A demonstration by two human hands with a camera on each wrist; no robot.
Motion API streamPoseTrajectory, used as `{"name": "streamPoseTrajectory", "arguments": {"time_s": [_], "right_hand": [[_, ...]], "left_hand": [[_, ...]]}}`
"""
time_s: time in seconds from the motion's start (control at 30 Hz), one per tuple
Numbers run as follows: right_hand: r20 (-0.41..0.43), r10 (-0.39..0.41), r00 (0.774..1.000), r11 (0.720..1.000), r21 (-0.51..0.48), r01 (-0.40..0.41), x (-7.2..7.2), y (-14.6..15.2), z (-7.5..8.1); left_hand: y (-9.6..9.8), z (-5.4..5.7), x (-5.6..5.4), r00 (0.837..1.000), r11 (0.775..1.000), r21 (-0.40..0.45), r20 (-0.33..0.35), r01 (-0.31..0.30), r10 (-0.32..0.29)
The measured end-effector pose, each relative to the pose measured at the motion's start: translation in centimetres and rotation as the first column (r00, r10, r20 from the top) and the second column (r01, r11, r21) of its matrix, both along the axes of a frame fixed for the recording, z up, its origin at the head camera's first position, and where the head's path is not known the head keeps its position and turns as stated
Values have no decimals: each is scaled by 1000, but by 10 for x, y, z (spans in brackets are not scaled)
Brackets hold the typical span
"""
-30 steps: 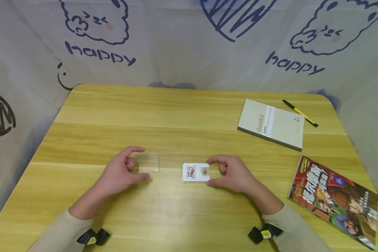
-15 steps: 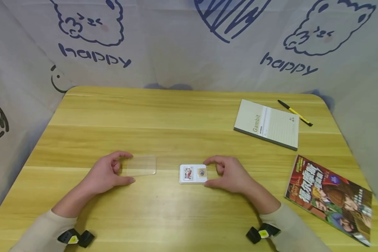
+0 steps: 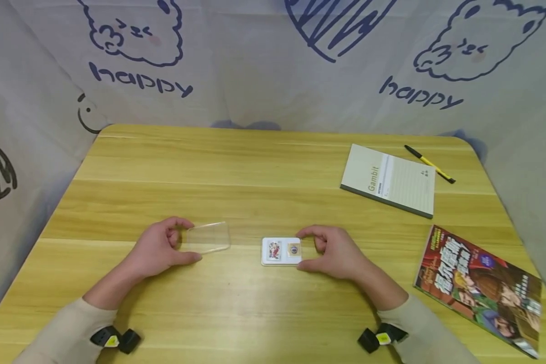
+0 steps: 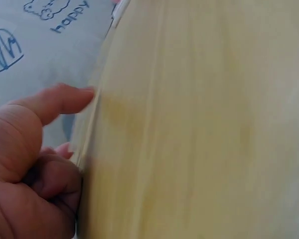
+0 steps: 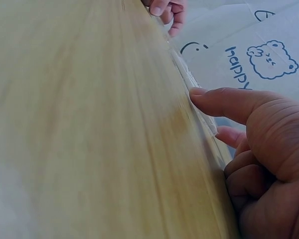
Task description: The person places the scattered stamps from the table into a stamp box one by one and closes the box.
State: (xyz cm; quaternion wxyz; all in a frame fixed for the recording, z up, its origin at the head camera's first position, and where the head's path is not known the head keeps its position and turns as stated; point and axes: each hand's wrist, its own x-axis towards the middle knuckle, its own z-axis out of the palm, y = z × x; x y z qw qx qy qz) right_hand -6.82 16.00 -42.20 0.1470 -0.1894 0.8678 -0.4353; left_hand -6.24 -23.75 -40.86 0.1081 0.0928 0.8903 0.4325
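Note:
In the head view my left hand [image 3: 159, 247] holds the clear plastic cover [image 3: 209, 237] by its left end, forefinger at the far edge and thumb at the near edge. That cover is see-through and turned slightly askew. To its right, apart from it, lies a small white display case [image 3: 281, 258] with a colourful stamp-like picture [image 3: 274, 251] and a gold square piece [image 3: 294, 249]. My right hand [image 3: 334, 253] grips the case's right end between thumb and forefinger. The left wrist view shows my left thumb [image 4: 65, 99] at the tabletop; the right wrist view shows my right thumb [image 5: 219, 102] against the case's edge.
A Gambit notebook [image 3: 405, 189] lies at the back right, with a yellow and black pen [image 3: 429, 163] beside it. A colourful comic-style magazine [image 3: 478, 288] lies at the right edge of the wooden table [image 3: 236, 313]. White cloth [image 3: 255, 76] with drawings hangs behind.
My left hand has slid left to the end of the clear cover, then shifted slightly right, and the cover has turned a little. My right hand and the case stay put.

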Motion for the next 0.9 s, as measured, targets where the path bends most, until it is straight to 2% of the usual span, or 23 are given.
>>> {"name": "streamPoseTrajectory", "arguments": {"time_s": [0.1,0.23,0.4,0.5,0.7,0.9], "right_hand": [[1,1,1000,1000,-3,-1,0,0,0],[6,-4,1000,1000,0,4,1,1,0],[7,-8,1000,1000,4,8,1,1,1],[5,-5,1000,1000,3,5,1,1,2],[3,-5,1000,1000,-2,5,1,0,2],[12,-18,1000,1000,-15,18,0,-1,2]], "left_hand": [[11,-1,1,1000,999,39,-9,-25,26],[36,0,2,999,992,123,-1,-40,41],[69,2,4,999,967,252,18,-33,29],[86,1,5,1000,958,287,17,-20,16],[111,-4,3,1000,961,276,-7,30,-29],[124,-8,1,996,971,225,-33,83,-77]]}}
